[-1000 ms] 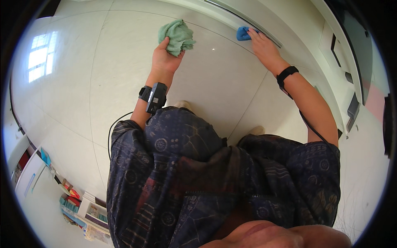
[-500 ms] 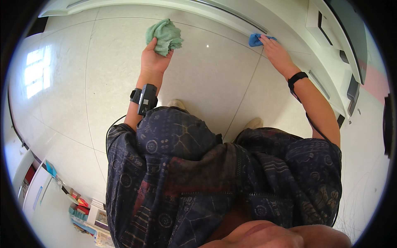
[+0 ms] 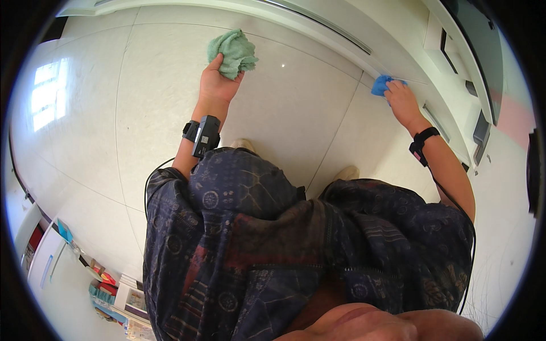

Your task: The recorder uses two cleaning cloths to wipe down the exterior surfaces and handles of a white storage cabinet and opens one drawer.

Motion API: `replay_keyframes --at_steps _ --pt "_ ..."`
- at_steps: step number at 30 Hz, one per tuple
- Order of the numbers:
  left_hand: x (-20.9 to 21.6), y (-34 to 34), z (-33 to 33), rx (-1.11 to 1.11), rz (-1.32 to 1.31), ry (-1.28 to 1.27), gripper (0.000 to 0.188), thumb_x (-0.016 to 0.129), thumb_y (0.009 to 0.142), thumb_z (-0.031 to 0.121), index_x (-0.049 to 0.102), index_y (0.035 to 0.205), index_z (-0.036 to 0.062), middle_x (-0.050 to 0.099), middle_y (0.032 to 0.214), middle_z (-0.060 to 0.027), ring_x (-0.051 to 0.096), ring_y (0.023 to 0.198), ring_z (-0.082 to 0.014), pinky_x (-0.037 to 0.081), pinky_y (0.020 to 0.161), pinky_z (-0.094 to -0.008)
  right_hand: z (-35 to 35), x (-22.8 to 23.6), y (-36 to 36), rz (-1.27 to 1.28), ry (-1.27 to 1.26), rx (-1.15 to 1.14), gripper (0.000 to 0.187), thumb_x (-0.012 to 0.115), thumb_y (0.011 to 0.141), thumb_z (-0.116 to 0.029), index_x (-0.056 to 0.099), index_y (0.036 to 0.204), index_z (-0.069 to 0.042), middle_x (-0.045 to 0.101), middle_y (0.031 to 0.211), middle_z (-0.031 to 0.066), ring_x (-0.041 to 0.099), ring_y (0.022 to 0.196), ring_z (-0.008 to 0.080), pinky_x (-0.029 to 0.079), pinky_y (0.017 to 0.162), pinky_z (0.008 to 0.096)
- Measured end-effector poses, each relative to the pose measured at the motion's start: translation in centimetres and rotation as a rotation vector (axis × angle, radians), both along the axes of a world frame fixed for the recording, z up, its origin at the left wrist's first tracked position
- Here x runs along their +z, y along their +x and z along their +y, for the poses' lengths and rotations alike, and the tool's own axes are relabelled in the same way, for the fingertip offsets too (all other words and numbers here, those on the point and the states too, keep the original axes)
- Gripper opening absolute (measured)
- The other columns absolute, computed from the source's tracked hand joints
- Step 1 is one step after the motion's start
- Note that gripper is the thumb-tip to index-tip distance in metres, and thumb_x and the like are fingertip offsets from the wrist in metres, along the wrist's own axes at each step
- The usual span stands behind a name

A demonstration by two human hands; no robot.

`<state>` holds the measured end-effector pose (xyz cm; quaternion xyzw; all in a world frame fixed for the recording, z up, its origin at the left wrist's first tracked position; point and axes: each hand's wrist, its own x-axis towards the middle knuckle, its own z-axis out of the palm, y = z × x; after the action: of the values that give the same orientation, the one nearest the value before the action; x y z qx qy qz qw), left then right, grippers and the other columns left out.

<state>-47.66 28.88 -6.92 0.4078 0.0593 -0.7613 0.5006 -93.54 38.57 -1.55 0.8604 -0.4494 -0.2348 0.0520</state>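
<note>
A crumpled green cloth [image 3: 232,54] is gripped in my left hand [image 3: 219,85], thumb on top and the other fingers beneath it. That hand hangs over the pale tiled floor. Out to the right, my right hand [image 3: 405,102] has its fingers closed on a folded blue cloth [image 3: 380,85]. The blue cloth lies against the lower front of the white cabinet [image 3: 341,27], near its bottom edge. Part of the blue cloth is hidden under my fingers.
Pale floor tiles [image 3: 165,85] spread in front of my feet. At the right, a dark glossy panel [image 3: 483,51] juts out above a white drawer unit. Shelves with several colourful items [image 3: 108,292] stand at the lower left. A thin black cable [image 3: 467,273] runs along my right side.
My right hand has slid to the right and nearer to me along the cabinet base with the blue cloth. My left hand, still holding the green cloth, has shifted slightly right.
</note>
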Motion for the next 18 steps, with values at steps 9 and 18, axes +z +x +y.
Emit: replay_keyframes --at_steps 9,18 --pt "-0.8 0.6 1.3 0.064 0.025 0.064 0.037 0.043 0.095 0.018 0.04 0.131 0.008 0.046 0.132 -0.008 0.044 0.12 -0.0258 0.034 0.1 -0.0439 -9.9 7.3 19.0 -0.702 -0.221 0.162 0.031 0.055 0.073 0.002 0.06 0.103 -0.006 0.056 0.119 0.0031 0.052 0.101 0.0227 0.049 0.08 0.0323" --pt "0.2 -0.1 0.1 0.072 0.035 0.061 0.035 0.044 0.095 0.017 0.042 0.129 0.0073 0.049 0.13 -0.0098 0.046 0.119 -0.027 0.035 0.099 -0.0436 -18.2 2.7 26.7 -0.638 -0.325 0.07 0.027 0.05 0.083 -0.007 0.058 0.108 0.0 0.056 0.111 0.0111 0.053 0.094 0.0253 0.051 0.074 0.0319"
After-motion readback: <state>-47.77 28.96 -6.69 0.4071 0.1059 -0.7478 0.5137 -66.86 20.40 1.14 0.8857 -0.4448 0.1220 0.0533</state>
